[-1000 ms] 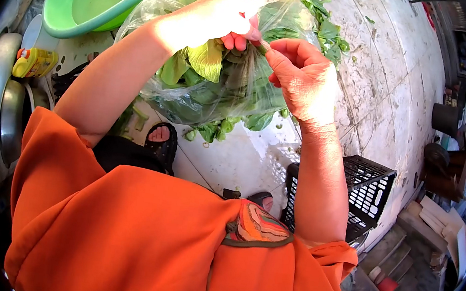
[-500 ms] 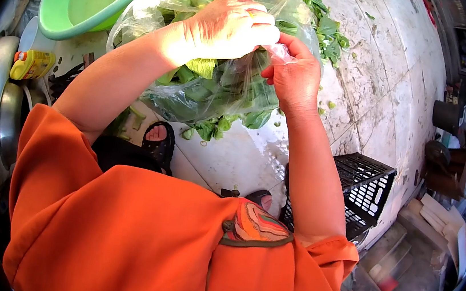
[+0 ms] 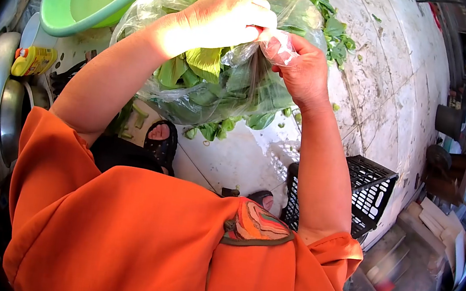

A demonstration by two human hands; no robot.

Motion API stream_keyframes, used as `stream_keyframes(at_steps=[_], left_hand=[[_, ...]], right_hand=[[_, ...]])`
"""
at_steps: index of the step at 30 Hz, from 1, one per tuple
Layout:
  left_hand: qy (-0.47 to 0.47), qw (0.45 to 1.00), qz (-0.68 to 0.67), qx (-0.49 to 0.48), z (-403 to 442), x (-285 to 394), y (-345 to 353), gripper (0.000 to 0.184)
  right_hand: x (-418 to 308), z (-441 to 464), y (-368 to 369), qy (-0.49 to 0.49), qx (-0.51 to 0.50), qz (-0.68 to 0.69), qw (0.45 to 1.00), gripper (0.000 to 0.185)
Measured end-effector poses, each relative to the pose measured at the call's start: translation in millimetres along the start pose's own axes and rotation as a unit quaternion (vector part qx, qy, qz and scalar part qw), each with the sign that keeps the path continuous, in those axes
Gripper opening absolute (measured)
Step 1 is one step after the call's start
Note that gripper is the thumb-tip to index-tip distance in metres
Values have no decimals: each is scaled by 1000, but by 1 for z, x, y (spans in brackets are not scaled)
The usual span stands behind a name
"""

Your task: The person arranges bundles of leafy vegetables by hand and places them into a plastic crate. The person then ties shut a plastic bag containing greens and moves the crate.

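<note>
A large clear plastic bag (image 3: 233, 96) bulges with leafy greens (image 3: 205, 65) in front of me. Both hands meet at its gathered top. My left hand (image 3: 230, 19) is closed on the plastic near the mouth, its fingertips close against my right hand. Bunched film shows between the thumb and fingers of my right hand (image 3: 302, 67), which pinches the bag at its right side. Below the hands, the plastic runs in tight folds. Sunlight washes out part of my left hand, so its fingertips are hard to make out.
At upper left stands a green basin (image 3: 58, 16), with a yellow bottle (image 3: 34, 62) and metal pans (image 3: 0, 70) below it. Loose leaves and trimmings (image 3: 337, 34) lie on the tiled floor (image 3: 390, 77). A black plastic crate (image 3: 371, 190) sits to my right.
My right hand has shifted slightly right and down, and more of the bag's film shows stretched between both hands. The left hand keeps its hold on the plastic.
</note>
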State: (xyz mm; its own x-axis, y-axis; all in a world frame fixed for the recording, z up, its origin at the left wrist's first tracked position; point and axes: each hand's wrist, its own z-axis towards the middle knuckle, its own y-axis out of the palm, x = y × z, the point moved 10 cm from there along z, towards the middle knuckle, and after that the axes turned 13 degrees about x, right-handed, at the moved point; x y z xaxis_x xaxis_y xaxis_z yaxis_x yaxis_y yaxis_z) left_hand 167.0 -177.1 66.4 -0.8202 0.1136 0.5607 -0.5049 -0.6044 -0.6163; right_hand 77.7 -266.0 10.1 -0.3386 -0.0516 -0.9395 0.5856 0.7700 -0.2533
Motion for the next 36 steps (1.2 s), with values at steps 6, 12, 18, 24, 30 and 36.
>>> stream_keyframes(at_steps=[6,12,18,24,30,36], left_hand=[[62,997,24,44,4,10,-12,10],[13,996,50,74,-22,-7,-31,14],[4,1000,-1,30,-20,-5,-42,21],[72,993,91,31,-15,27,-36,46],[24,970,216,-104,-52,-4,30,48],[13,963,240,-122,-60,-9,39,48]], right_hand=[[4,23,-1,-106,40,-106,988,26],[17,23,-6,-89,90,-212,969,14],[32,12,-35,-65,69,-81,992,11],[78,17,-149,-52,304,-137,941,35],[170,15,-137,281,282,56,916,70],[173,29,-149,195,340,181,902,53]])
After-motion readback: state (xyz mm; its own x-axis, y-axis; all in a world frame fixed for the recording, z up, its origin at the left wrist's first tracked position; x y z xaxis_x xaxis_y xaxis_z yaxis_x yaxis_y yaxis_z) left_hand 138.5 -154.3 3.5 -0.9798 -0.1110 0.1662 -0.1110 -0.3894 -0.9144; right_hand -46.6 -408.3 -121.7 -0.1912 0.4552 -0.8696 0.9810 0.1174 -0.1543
